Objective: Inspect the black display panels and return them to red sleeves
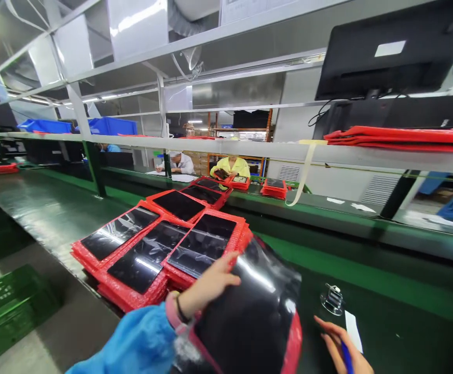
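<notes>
Right at 6 o'clock in the head view: a glossy black panel in a red bubble-wrap sleeve (255, 306), tilted up toward the camera, bottom edge cut off by the frame. Left hand (206, 285) lies flat on its upper-left corner, fingers together and stretched out toward 2 o'clock, not curled round anything. Blue sleeve (133, 345) and a pink cuff with a dark wristband behind it.

Right hand (341, 345) at 5 o'clock, low on the dark green belt (366, 280), apart from the panel. It holds a blue pen (346, 358) between its fingers; grip mostly out of frame, fingers only loosely bent. Just beside it at 1 o'clock: a white slip of paper (353, 330) and a small clear round stand (332, 299).

Touching the panel's top-left edge, at 10 to 11 o'clock: stacks of the same black panels in red wrap (148, 249), in two rows running away up the belt.

Further out at 12 o'clock: more red stacks (274, 188), a person in yellow (232, 167) and one in white (179, 162) across the line. Monitor (393, 49) at 1 o'clock above a shelf with flat red sleeves (401, 137). Blue bins (111, 125) at 10 o'clock. Green crate (8, 301) at 8 o'clock.
</notes>
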Demonstrator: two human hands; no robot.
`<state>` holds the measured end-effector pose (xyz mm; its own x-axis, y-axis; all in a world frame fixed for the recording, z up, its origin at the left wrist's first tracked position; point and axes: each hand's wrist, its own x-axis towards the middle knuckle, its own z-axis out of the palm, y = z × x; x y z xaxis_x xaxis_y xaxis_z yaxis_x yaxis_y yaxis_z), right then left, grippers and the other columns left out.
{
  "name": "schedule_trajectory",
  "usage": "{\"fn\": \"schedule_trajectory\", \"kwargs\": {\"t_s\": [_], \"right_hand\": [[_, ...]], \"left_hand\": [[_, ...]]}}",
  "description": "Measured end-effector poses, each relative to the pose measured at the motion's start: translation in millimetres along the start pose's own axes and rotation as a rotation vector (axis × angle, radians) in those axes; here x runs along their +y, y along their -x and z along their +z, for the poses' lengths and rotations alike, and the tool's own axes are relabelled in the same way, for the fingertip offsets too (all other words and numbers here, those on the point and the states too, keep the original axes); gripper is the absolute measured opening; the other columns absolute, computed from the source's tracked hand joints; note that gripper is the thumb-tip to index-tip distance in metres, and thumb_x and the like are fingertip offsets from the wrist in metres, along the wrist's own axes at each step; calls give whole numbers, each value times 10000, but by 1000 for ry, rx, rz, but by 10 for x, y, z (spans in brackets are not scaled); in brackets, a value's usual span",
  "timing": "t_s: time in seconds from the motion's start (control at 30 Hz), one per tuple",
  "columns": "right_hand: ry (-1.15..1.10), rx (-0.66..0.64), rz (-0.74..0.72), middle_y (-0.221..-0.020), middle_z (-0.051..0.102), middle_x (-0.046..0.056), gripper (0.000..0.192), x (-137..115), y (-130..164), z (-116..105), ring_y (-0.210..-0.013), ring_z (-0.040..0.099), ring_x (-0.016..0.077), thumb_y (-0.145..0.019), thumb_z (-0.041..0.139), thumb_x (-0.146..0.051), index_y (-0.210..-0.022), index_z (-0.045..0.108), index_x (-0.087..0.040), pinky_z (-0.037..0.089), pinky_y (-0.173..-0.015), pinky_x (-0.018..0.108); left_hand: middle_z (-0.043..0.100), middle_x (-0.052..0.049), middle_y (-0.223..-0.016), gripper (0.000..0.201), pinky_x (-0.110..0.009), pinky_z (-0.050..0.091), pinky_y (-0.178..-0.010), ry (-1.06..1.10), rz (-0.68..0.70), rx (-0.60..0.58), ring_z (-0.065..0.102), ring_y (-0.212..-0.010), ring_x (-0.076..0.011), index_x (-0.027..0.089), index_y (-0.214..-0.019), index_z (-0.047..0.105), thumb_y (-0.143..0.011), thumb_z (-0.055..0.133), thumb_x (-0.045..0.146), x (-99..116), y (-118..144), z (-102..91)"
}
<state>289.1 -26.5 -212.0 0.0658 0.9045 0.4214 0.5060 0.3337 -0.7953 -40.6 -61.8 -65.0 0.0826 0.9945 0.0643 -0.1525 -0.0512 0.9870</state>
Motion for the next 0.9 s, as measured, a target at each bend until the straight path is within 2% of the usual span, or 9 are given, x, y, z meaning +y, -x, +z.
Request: {"fn": "schedule_trajectory", "kwargs": {"t_s": [0.07, 0.17, 0.23, 0.3, 0.53, 0.63, 0.7, 0.8, 0.9], "right_hand": [[161, -120, -182, -1089, 740, 147, 309, 69, -34, 96, -992, 707, 330, -803, 478, -339, -987, 686, -203, 580, -865, 442], [303, -246, -318, -1308, 618, 164, 406, 148, -72, 218, -1177, 606, 304, -825, 384, -197, -1091, 690, -180, 520, -964, 450], [352, -299, -352, -1371, 562, 160, 456, 164, -105, 263, -1248, 545, 290, -817, 356, -129, -1133, 682, -175, 473, -1017, 464], [360, -308, -345, -1361, 571, 159, 471, 156, -152, 285, -1282, 506, 299, -792, 368, -87, -1118, 694, -183, 428, -1051, 496], [263, -258, -201, -1352, 588, 136, 557, -18, -303, 326, -1340, 392, 401, -713, 431, -55, -1166, 670, -273, 247, -1064, 693], [108, -269, -94, -1410, 528, 131, 570, -192, -315, 410, -1404, 281, 377, -702, 507, -134, -1253, 601, -247, 151, -1124, 651], [-42, -329, 13, -1408, 528, 135, 574, -364, -308, 525, -1376, 361, 346, -717, 548, -243, -1291, 554, -232, 249, -1126, 581], [-314, -480, 228, -1326, 592, 184, 541, -707, -273, 783, -1202, 584, 313, -778, 535, -443, -1266, 545, -210, 485, -964, 489], [-555, -588, 436, -1330, 587, 180, 517, -1121, -242, 1090, -1130, 637, 287, -837, 462, -577, -1222, 553, -245, 555, -804, 441]], "left_hand": [[575, -91, -1279, 411, -484, 467, -920, -34, 66, 43, 595, -1066, -242, 199, -1234, 549, -834, 640, 228, 341, 9, -445], [577, -93, -1257, 374, -485, 483, -898, -84, 128, 124, 589, -1073, -250, 182, -1214, 557, -864, 606, 305, 678, -76, -997], [581, -95, -1239, 367, -470, 502, -867, -116, 117, 165, 599, -1044, -240, 181, -1207, 556, -874, 590, 331, 724, -179, -1248], [585, -95, -1223, 366, -457, 515, -842, -149, 79, 194, 606, -1022, -234, 180, -1205, 555, -877, 584, 338, 650, -296, -1415], [594, -92, -1201, 356, -442, 526, -819, -257, -23, 258, 615, -994, -226, 177, -1193, 560, -878, 583, 340, 285, -658, -1669], [584, -94, -1221, 364, -450, 521, -830, -295, -17, 328, 608, -1014, -233, 180, -1203, 555, -876, 586, 337, 222, -671, -1713], [583, -92, -1224, 364, -452, 520, -834, -319, -17, 349, 606, -1019, -237, 179, -1202, 557, -875, 588, 336, 186, -609, -1721], [585, -89, -1224, 353, -450, 519, -838, -346, -15, 347, 606, -1020, -237, 183, -1194, 564, -876, 586, 335, 152, -480, -1692], [585, -89, -1226, 342, -446, 519, -839, -357, -21, 347, 606, -1018, -233, 189, -1188, 569, -879, 581, 335, 153, -404, -1611]]}}
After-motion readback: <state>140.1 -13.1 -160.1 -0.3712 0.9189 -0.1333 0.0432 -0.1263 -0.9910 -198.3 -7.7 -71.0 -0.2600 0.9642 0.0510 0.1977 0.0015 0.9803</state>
